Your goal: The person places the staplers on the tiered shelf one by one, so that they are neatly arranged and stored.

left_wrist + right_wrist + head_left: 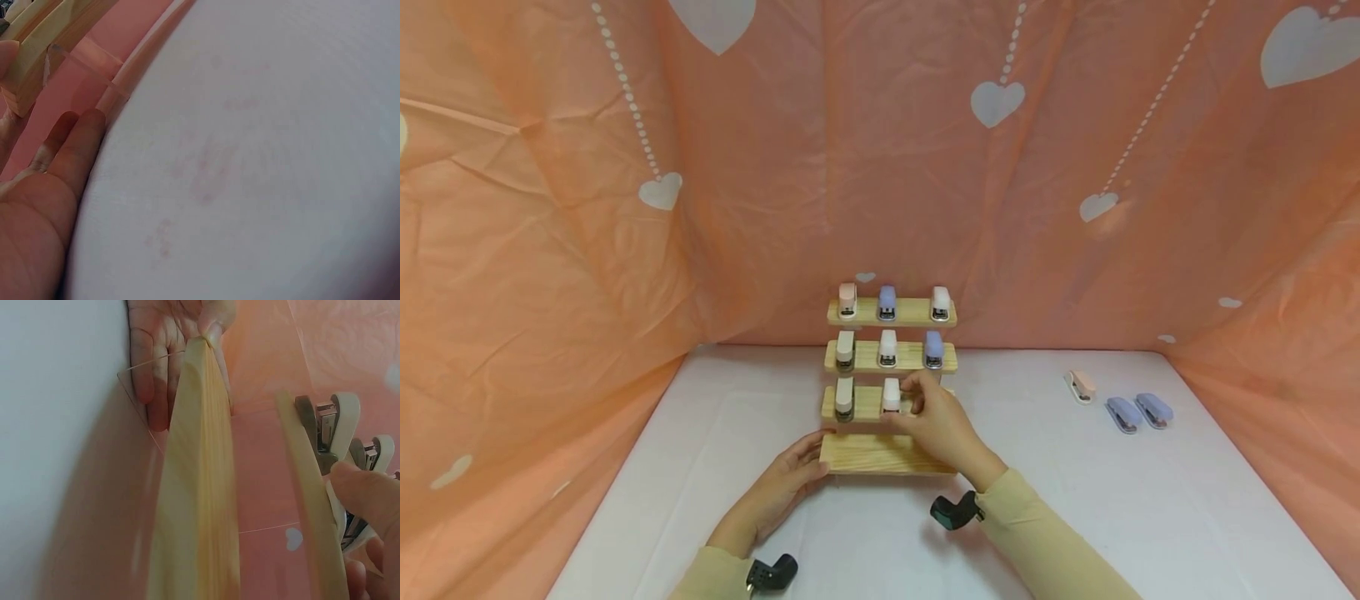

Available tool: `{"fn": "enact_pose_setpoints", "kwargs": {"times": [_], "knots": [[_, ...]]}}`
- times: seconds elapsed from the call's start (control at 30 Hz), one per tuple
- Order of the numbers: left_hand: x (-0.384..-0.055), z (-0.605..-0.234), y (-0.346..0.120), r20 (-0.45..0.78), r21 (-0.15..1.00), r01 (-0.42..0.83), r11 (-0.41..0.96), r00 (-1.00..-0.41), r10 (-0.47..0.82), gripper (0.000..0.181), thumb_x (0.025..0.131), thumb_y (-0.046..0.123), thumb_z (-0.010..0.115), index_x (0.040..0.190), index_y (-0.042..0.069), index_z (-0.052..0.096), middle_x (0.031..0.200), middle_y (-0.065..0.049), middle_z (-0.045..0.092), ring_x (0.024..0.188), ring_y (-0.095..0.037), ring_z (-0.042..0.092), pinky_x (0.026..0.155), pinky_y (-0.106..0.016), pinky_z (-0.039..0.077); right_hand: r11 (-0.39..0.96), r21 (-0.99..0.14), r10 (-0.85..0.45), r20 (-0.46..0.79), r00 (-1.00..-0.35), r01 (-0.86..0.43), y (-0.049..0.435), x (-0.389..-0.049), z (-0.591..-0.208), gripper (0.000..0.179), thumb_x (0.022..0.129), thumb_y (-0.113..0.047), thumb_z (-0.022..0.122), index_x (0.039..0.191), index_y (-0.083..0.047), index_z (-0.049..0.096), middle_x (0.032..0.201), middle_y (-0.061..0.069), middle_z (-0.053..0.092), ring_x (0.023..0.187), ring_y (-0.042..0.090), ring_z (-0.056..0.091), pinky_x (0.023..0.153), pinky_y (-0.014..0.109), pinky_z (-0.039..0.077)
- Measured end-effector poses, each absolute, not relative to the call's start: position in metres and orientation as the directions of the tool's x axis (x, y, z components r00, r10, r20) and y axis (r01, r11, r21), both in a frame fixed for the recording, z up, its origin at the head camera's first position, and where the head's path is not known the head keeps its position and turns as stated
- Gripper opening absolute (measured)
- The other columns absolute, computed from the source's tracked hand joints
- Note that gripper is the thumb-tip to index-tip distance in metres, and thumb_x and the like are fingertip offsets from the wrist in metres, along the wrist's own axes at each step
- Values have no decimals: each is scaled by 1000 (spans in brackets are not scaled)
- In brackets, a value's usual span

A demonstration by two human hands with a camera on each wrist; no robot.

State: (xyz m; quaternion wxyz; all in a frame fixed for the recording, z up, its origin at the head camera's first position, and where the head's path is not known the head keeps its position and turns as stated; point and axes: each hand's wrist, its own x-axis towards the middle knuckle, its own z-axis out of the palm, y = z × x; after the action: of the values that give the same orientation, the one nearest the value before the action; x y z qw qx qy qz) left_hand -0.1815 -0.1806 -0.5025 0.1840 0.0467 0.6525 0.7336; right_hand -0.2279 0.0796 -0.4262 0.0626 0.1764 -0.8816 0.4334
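Observation:
A stand with wooden shelves (880, 454) in stepped tiers on clear panels holds mini staplers. My right hand (943, 421) pinches a white stapler (891, 393) at the middle of the second tier from the bottom; in the right wrist view its fingers (369, 494) partly hide that stapler. To its left on that tier stands a grey-beige stapler (844, 398). With thumb and fingers, my left hand (782, 487) grips the left end of the lowest shelf. The left wrist view catches its palm (37, 212) beside the board (28, 69).
The upper tiers carry pink, blue, white and grey-beige staplers, among them a blue one (933, 348). At right on the white tabletop (1030, 517) lie a pink stapler (1081, 386) and two blue staplers (1123, 414). A pink heart-patterned curtain (895, 167) hangs behind and at both sides.

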Motion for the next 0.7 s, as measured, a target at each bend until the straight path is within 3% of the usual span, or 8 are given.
{"fn": "enact_pose_setpoints", "kwargs": {"times": [0.7], "knots": [[-181, -501, -181, -171, 976, -205, -73, -928, 331, 70, 92, 18, 61, 151, 4, 27, 151, -23, 31, 134, -32, 37, 112, -42, 30, 572, -729, -253, 279, -926, -376, 78, -228, -426, 48, 75, -39, 82, 106, -15, 53, 76, -1, 51, 69, 16, 48, 60, 31, 40]]}}
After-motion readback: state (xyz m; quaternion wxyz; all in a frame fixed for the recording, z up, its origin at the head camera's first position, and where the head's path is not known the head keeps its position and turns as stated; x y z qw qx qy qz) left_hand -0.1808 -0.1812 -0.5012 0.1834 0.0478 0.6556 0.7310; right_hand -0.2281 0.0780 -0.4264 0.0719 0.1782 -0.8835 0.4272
